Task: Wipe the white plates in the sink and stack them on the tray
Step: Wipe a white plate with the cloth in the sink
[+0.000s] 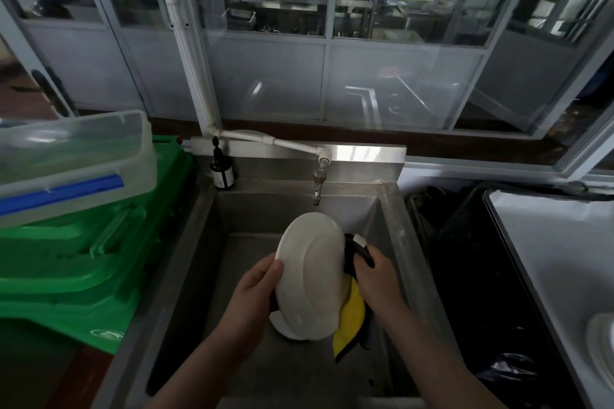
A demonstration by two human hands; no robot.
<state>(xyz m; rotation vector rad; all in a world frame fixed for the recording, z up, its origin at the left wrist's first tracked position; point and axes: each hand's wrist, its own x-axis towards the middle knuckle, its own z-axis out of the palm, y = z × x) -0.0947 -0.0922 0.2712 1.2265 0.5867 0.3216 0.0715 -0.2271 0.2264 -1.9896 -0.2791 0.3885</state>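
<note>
Over the steel sink (206,242) I hold a white oval plate (310,276) tilted on edge, its underside toward me. My left hand (254,292) grips its left rim, thumb on the back. My right hand (373,276) grips a yellow and black cloth (352,312) against the plate's hidden right face. Another white plate (285,330) lies in the sink below, mostly covered. The white tray (548,259) lies at the right, with a white plate (603,342) at the frame's edge.
A tap (318,183) hangs over the sink's back wall, a dark bottle (222,173) beside it. Green crates (83,262) with a clear plastic box (73,156) on top stand left. A black bin bag (465,276) fills the gap between sink and tray.
</note>
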